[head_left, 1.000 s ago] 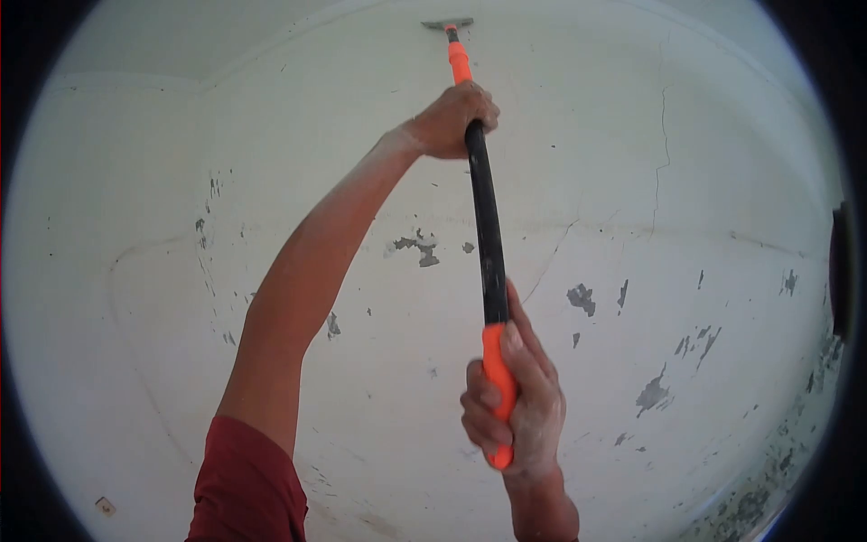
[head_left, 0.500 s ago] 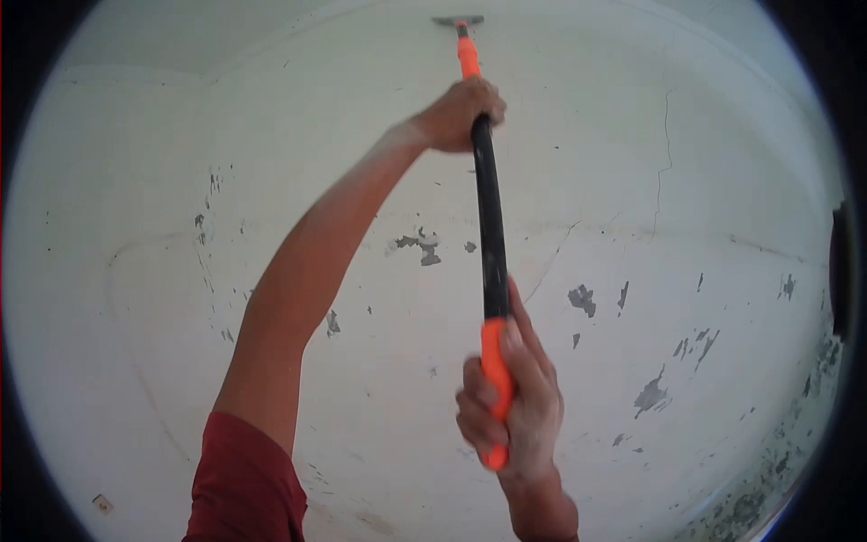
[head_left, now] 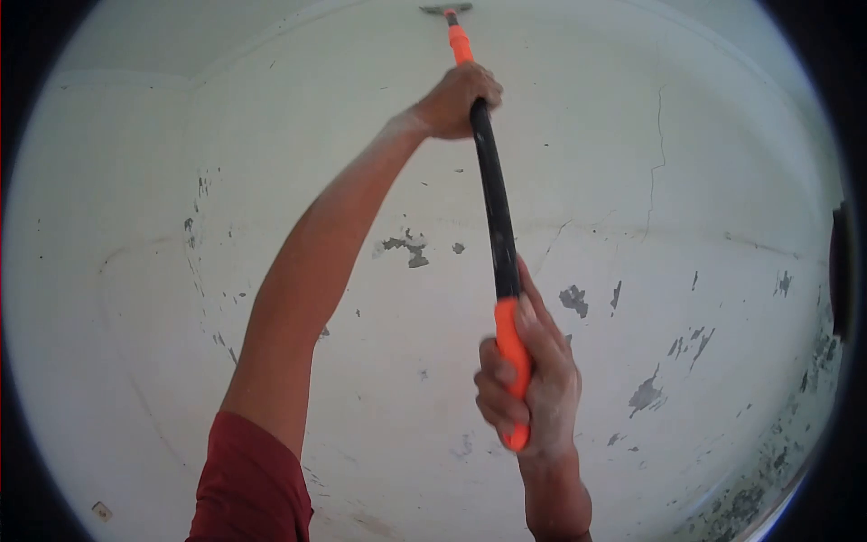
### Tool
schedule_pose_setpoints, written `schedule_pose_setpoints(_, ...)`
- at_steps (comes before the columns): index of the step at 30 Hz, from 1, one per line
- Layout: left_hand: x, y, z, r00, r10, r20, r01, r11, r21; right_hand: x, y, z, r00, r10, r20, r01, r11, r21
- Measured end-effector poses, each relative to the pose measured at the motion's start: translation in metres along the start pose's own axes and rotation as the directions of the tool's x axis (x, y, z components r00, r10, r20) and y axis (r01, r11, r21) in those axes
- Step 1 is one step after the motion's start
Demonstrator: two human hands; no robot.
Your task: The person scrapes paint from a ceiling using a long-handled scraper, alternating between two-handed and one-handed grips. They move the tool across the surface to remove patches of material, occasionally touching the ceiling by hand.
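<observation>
A long-handled scraper (head_left: pixel 492 194) runs up the wall, with a black shaft, orange grips and a wide flat blade at its top end. My left hand (head_left: pixel 459 101) is wrapped round the upper shaft, just below the upper orange section. Lower down, my right hand (head_left: pixel 537 379) grips the orange end of the handle, its thumb lying along the shaft. The blade (head_left: pixel 446 9) is up against the top part of the pale wall (head_left: pixel 379 181). Dust whitens my left wrist and right hand.
Patches of flaked paint (head_left: pixel 406 247) show grey beneath on the wall. A crack (head_left: pixel 657 163) runs down at the upper right. Heavier peeling (head_left: pixel 750 492) covers the lower right. A small wall socket (head_left: pixel 102 511) sits low at left, and a dark object (head_left: pixel 840 271) stands at the right edge.
The scraper's blade has moved slightly up and left. Both hands have risen a little, and the right hand has shifted to the right, so the handle leans more.
</observation>
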State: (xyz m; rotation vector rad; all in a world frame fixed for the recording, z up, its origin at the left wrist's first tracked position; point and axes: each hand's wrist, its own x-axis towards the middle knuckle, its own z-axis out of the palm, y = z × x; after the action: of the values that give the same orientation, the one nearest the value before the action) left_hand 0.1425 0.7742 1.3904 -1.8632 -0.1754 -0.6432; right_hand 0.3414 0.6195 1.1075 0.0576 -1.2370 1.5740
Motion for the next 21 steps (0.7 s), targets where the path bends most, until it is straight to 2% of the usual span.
schedule_pose_setpoints(1, 0.006, -0.015, -0.001, 0.996, 0.035, -0.082, -0.035, 0.999, 0.001, 0.014, -0.009, 0.005, 1.000, 0.001, -0.023, -0.002, 1.000, -0.001)
schedule_pose_setpoints(2, 0.012, -0.029, -0.003, 0.996, 0.037, -0.084, -0.037, 0.999, -0.003, 0.026, -0.016, 0.008, 1.000, 0.000, -0.028, 0.000, 1.000, -0.002)
schedule_pose_setpoints(4, 0.022, -0.044, -0.014, 0.985, -0.148, 0.092, 0.146, 0.989, 0.033, 0.042, -0.024, 0.013, 1.000, -0.023, 0.007, 0.023, 1.000, -0.010)
schedule_pose_setpoints(6, 0.015, -0.037, -0.010, 0.988, -0.113, 0.107, 0.105, 0.992, 0.076, 0.033, -0.019, 0.007, 0.999, -0.032, 0.019, 0.033, 0.999, -0.007)
schedule_pose_setpoints(8, 0.003, -0.020, 0.001, 0.998, -0.052, 0.047, 0.054, 0.997, -0.050, 0.020, 0.000, -0.001, 1.000, -0.018, -0.005, 0.018, 0.999, -0.031)
schedule_pose_setpoints(9, -0.002, -0.015, 0.002, 0.985, -0.095, 0.147, 0.095, 0.995, 0.006, 0.018, 0.010, 0.001, 0.999, -0.039, -0.034, 0.038, 0.999, -0.033)
schedule_pose_setpoints(12, 0.003, -0.028, -0.004, 0.992, -0.039, 0.120, 0.033, 0.998, 0.049, 0.038, 0.012, 0.005, 0.996, -0.079, -0.038, 0.076, 0.995, -0.064)
schedule_pose_setpoints(13, 0.006, -0.032, -0.007, 0.992, -0.040, 0.122, 0.035, 0.998, 0.046, 0.042, 0.008, 0.008, 0.996, -0.076, -0.041, 0.074, 0.995, -0.063)
schedule_pose_setpoints(15, 0.017, -0.040, -0.015, 0.961, -0.159, 0.225, 0.137, 0.984, 0.113, 0.047, -0.003, 0.015, 0.997, -0.059, -0.041, 0.059, 0.998, -0.014)
schedule_pose_setpoints(16, 0.014, -0.037, -0.011, 0.961, -0.161, 0.225, 0.138, 0.984, 0.114, 0.044, -0.001, 0.010, 0.998, -0.058, -0.040, 0.057, 0.998, -0.014)
schedule_pose_setpoints(18, 0.010, -0.025, 0.006, 0.994, 0.001, 0.106, -0.009, 0.997, 0.077, 0.030, 0.006, -0.007, 0.997, -0.067, -0.048, 0.067, 0.998, -0.012)
schedule_pose_setpoints(19, 0.008, -0.020, 0.012, 0.995, -0.041, 0.095, 0.044, 0.998, -0.033, 0.025, 0.009, -0.012, 0.996, -0.078, -0.037, 0.078, 0.997, -0.005)
schedule_pose_setpoints(21, 0.016, -0.022, 0.014, 0.995, -0.048, 0.087, 0.050, 0.999, -0.022, 0.026, -0.002, -0.017, 0.996, -0.074, -0.045, 0.074, 0.997, -0.020)
